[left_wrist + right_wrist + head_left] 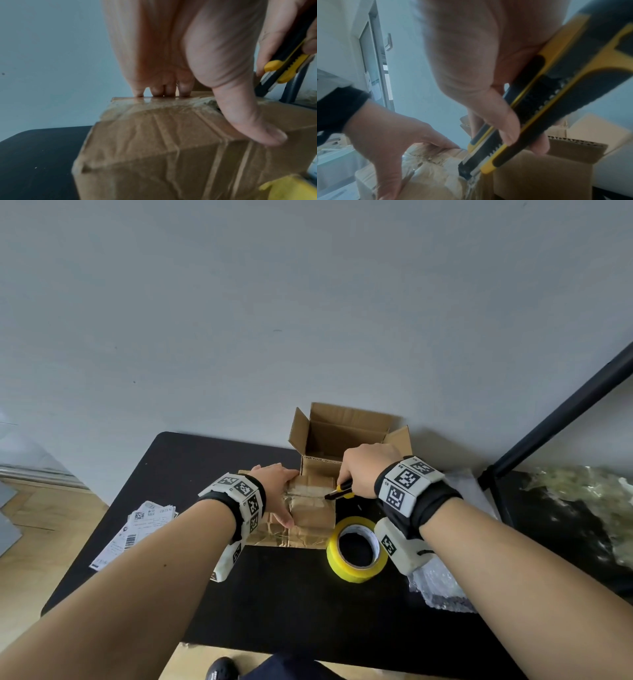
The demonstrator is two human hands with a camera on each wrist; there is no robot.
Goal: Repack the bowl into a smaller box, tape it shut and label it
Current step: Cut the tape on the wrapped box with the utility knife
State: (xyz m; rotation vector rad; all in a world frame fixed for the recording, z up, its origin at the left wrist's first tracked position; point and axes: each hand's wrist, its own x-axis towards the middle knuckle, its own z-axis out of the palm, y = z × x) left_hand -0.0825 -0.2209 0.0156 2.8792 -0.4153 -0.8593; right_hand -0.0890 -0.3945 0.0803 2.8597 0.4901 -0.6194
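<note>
Fingers (169, 90) of the left hand (277, 491) are spread flat, steadying the taped brown cardboard box (313, 508); a yellow-and-black utility knife (340, 491) is gripped by the right hand (366, 467), slitting its tape.

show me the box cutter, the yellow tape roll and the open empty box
box cutter (530, 115): right wrist view, black slider track.
yellow tape roll (356, 571): head view, outer yellow band.
open empty box (346, 436): head view, inner back wall.

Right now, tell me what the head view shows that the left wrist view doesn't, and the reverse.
Only the head view shows the open empty box behind, the whole yellow tape roll and the labels. Only the left wrist view shows the left hand with fingertips pressing the far top edge. Both show the taped box, and the right hand gripping the utility knife.
</note>
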